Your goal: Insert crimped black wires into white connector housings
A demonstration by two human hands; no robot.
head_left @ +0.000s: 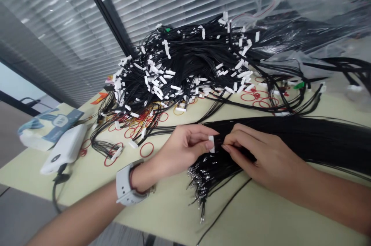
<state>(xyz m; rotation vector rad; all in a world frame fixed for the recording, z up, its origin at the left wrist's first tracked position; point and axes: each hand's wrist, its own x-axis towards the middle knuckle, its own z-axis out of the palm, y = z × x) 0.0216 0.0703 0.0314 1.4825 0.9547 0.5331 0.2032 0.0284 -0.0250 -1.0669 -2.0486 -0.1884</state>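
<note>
My left hand (185, 147) pinches a small white connector housing (211, 144) between thumb and fingers, a grey watch on its wrist. Just to the right, my right hand (257, 153) is closed, thumb against forefinger, on what looks like a thin black wire whose end points at the housing. Whether the wire sits inside the housing I cannot tell. Under both hands lies a thick bundle of black wires (324, 139), running off to the right. Its near ends carry shiny metal crimp terminals (203, 178), fanned out below my left hand.
Behind the hands rises a large heap of black cables with white connectors (185, 64). Red rubber bands (146, 149) lie scattered on the pale table (162, 215). At left are a tissue pack (52, 126) and a white power bank (64, 149); clear plastic bags (304, 25) lie at back right.
</note>
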